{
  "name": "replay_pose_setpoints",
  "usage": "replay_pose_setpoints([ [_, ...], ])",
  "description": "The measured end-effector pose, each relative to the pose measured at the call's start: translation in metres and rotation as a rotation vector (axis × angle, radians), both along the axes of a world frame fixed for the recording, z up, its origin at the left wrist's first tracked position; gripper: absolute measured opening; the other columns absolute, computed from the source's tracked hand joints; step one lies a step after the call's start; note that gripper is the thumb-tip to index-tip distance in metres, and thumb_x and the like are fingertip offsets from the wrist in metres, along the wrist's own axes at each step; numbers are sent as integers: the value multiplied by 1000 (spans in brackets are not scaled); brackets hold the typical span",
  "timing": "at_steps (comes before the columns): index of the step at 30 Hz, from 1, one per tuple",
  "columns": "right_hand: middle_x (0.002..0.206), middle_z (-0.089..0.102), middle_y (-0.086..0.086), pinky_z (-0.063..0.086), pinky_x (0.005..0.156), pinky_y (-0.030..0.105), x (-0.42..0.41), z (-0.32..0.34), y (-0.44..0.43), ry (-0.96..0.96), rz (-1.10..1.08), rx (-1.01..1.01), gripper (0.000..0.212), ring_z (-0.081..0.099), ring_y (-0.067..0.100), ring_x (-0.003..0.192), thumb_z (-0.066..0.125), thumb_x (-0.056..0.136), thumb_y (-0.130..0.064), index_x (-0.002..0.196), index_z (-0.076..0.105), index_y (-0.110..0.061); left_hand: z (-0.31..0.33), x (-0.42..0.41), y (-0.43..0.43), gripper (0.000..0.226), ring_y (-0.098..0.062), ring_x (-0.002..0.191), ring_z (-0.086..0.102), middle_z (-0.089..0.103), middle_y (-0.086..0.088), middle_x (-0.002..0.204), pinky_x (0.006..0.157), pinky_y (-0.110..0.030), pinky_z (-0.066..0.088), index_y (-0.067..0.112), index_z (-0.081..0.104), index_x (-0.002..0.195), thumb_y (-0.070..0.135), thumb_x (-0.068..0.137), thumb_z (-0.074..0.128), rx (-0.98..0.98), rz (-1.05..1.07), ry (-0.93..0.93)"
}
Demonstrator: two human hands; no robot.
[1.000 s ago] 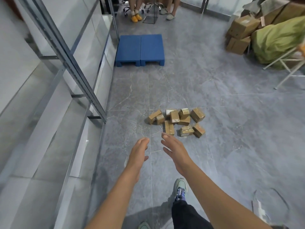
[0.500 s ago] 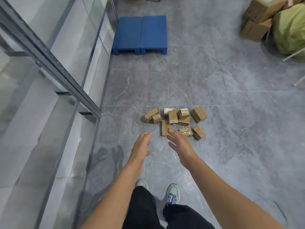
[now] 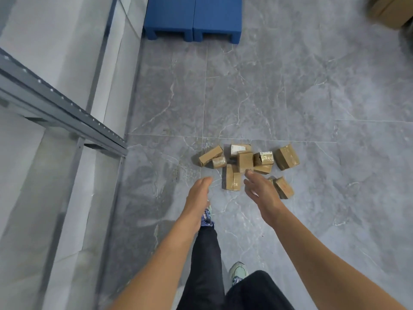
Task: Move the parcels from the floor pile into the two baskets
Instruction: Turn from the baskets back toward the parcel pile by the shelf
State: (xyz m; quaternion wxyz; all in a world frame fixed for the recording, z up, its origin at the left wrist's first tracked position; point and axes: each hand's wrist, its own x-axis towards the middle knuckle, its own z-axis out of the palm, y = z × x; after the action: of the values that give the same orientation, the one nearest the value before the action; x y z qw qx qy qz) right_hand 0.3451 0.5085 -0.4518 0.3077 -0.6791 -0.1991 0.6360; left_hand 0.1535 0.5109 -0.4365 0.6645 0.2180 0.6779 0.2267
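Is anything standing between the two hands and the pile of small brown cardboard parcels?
Nothing visible does. Only grey tiled floor lies between the left hand and the pile of small brown cardboard parcels; the right hand hovers at its near edge. No basket is in view.

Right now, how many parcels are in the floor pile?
10; some may be hidden. Seven cluster at the back, leftmost parcel to rightmost parcel; one front parcel lies near the left hand; two sit front right, one partly behind the right hand.

Head-worn view, steeply downward (wide-angle), floor (image 3: pixel 290 90) near
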Motion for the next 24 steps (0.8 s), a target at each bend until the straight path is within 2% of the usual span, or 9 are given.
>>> replay_pose_setpoints([
  [4, 145, 55, -3, 38, 122, 47, 4, -52, 52, -32, -18, -66, 56, 50, 21, 139, 59, 104, -41, 153, 48, -17, -49, -3, 62, 24, -12, 125, 52, 54, 6, 136, 112, -46, 46, 31, 54, 127, 42, 106, 48, -28, -69, 3],
  [7, 136, 59, -5, 38, 122, 47, 2, -97, 85, -32, -29, -118, 47, 52, 20, 137, 59, 104, -38, 147, 53, -19, -93, -1, 96, 28, -13, 125, 51, 54, 5, 138, 112, -46, 45, 29, 53, 130, 43, 106, 48, -58, -104, 39],
  [12, 145, 55, 0, 35, 119, 43, 1, -189, 127, -29, 20, -181, 33, 49, 20, 139, 53, 106, -36, 137, 55, -25, -186, 9, 133, 29, -17, 130, 50, 54, 4, 136, 114, -49, 42, 28, 55, 129, 44, 106, 47, -124, -159, 83],
  [15, 143, 58, 2, 38, 117, 38, 2, -251, 150, -31, 29, -221, 28, 51, 19, 138, 58, 105, -36, 130, 58, -23, -247, 15, 146, 34, -17, 119, 53, 56, 1, 130, 102, -41, 47, 25, 57, 132, 44, 105, 48, -197, -145, 92],
  [17, 139, 62, 1, 40, 116, 38, 2, -293, 168, -27, 72, -233, 39, 54, 19, 133, 63, 97, -44, 129, 61, -23, -286, 18, 152, 25, -13, 104, 55, 58, 2, 118, 93, -39, 46, 27, 60, 118, 44, 104, 49, -235, -124, 106],
  [19, 131, 66, -2, 42, 116, 45, 4, -337, 188, -48, 109, -241, 45, 58, 20, 125, 65, 82, -54, 120, 66, -30, -325, 19, 162, 15, -6, 90, 52, 56, 8, 103, 92, -38, 46, 31, 59, 98, 42, 104, 50, -251, -100, 129],
  [20, 128, 66, -4, 42, 116, 48, 6, -359, 198, -60, 138, -239, 43, 58, 20, 123, 64, 78, -57, 113, 67, -33, -346, 19, 166, 15, -5, 89, 51, 55, 10, 99, 94, -38, 46, 31, 58, 96, 42, 104, 50, -264, -83, 140],
  [22, 131, 65, -4, 42, 114, 48, 8, -399, 218, -84, 183, -229, 46, 58, 20, 124, 62, 78, -58, 117, 66, -33, -386, 20, 176, 21, -8, 98, 52, 54, 13, 104, 106, -42, 46, 28, 59, 112, 44, 102, 51, -267, -51, 153],
  [24, 125, 66, -3, 44, 105, 42, 8, -434, 236, -114, 213, -228, 51, 60, 19, 113, 62, 80, -57, 122, 64, -27, -420, 21, 186, 37, -9, 106, 51, 54, 13, 112, 110, -45, 44, 26, 55, 129, 47, 100, 53, -264, 5, 141],
])
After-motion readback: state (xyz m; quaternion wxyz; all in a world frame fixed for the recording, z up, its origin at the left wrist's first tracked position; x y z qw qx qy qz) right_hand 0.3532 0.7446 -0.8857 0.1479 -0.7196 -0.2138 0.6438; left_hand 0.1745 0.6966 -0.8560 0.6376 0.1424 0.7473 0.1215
